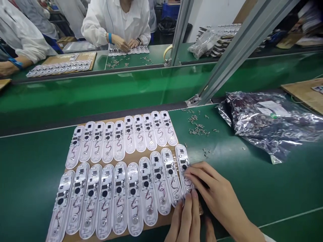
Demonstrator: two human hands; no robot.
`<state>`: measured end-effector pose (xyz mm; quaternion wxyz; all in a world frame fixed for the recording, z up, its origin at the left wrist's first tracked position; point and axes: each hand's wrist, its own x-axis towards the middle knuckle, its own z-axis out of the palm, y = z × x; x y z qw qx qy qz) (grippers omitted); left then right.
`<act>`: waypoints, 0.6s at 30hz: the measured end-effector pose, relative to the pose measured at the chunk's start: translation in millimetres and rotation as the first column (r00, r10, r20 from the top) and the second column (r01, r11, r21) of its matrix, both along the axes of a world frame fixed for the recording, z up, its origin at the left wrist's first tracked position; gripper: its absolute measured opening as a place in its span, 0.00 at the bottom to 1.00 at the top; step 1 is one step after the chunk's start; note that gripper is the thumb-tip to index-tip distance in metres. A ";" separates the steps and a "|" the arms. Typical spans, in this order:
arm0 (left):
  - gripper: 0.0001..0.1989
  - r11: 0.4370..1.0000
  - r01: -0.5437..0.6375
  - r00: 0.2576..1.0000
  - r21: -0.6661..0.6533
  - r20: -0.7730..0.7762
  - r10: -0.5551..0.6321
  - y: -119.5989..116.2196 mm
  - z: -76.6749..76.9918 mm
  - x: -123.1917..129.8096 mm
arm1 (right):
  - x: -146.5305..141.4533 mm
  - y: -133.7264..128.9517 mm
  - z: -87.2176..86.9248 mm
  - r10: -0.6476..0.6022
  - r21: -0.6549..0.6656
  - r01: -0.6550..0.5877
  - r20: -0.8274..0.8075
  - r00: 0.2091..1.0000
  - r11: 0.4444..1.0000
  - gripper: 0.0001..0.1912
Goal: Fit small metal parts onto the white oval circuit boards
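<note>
The rightmost white oval plastic housing (pixel 182 155) in the front row holds a circuit board with a round black part and thin wires. My left hand (pixel 188 218) is closed at its lower end, fingertips by the round metal disc. From the right, my right hand (pixel 219 188) reaches over the same housing. Its fingertips are drawn together beside the round black part, and they hide whatever is between them. Similar housings lie in two rows on a brown cardboard sheet (pixel 118 161), among them the neighbouring housing (pixel 171 171) just left of my hands.
Small metal screws (pixel 199 129) lie loose on the green table (pixel 272 188). A shiny plastic bag (pixel 272 117) is at the right. A metal post (pixel 227 53) rises behind the green partition (pixel 101 94). Across it, a co-worker's hands (pixel 123 43) handle similar housings.
</note>
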<state>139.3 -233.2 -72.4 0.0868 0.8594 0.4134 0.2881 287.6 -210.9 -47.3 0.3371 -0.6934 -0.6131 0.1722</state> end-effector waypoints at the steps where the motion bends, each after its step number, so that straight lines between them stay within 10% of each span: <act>1: 0.19 1.000 -0.006 1.000 0.018 0.009 0.006 -1.7 -5.3 1.3 | 0.0 1.1 1.4 0.000 -0.035 -0.001 -0.015 1.000 0.999 0.08; 14: 0.19 0.977 0.109 0.994 0.183 -0.010 -0.109 -1.9 -28.9 -6.4 | -4.0 10.9 18.6 0.047 -0.258 -0.033 0.050 0.998 0.966 0.13; 18: 0.22 0.990 0.132 0.986 0.049 -0.111 -0.126 -0.3 -20.0 -13.0 | 0.5 8.3 21.5 0.051 -0.192 -0.052 -0.010 0.999 0.980 0.11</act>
